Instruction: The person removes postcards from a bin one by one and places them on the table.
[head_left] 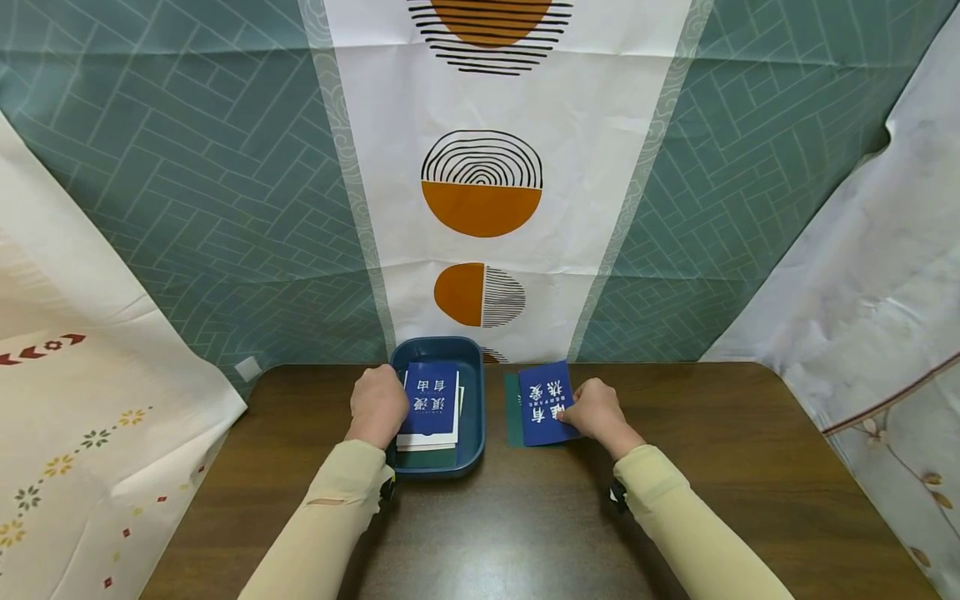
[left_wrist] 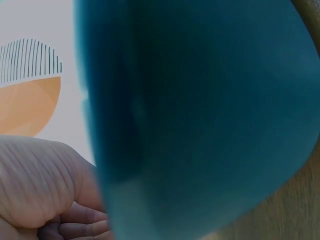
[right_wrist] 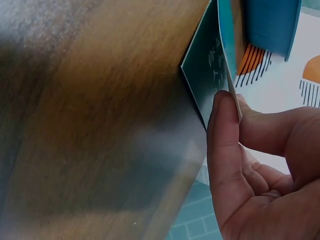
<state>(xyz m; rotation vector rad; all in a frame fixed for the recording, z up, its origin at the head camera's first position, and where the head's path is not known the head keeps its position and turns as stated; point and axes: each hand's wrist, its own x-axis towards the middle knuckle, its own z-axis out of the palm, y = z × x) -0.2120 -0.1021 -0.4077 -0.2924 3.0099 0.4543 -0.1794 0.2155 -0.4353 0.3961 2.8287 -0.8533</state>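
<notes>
A blue plastic tray (head_left: 471, 417) stands at the back of the table, with blue, white and green printed cards (head_left: 433, 400) stacked inside. My left hand (head_left: 377, 404) grips the tray's left side; in the left wrist view the tray wall (left_wrist: 200, 120) hides part of the fingers. To the right of the tray, my right hand (head_left: 600, 414) pinches the right edge of a blue card (head_left: 546, 392) with white characters. That card is raised at the held edge and partly covers a green card (head_left: 513, 412) lying on the table. Thumb and forefinger (right_wrist: 227, 135) meet at the card edge in the right wrist view.
The brown wooden table (head_left: 495, 533) reaches back to a hanging cloth (head_left: 495, 250) with orange and striped circles. Pale patterned cloths hang at the left and right sides. A small white piece (head_left: 247, 368) shows near the back left corner.
</notes>
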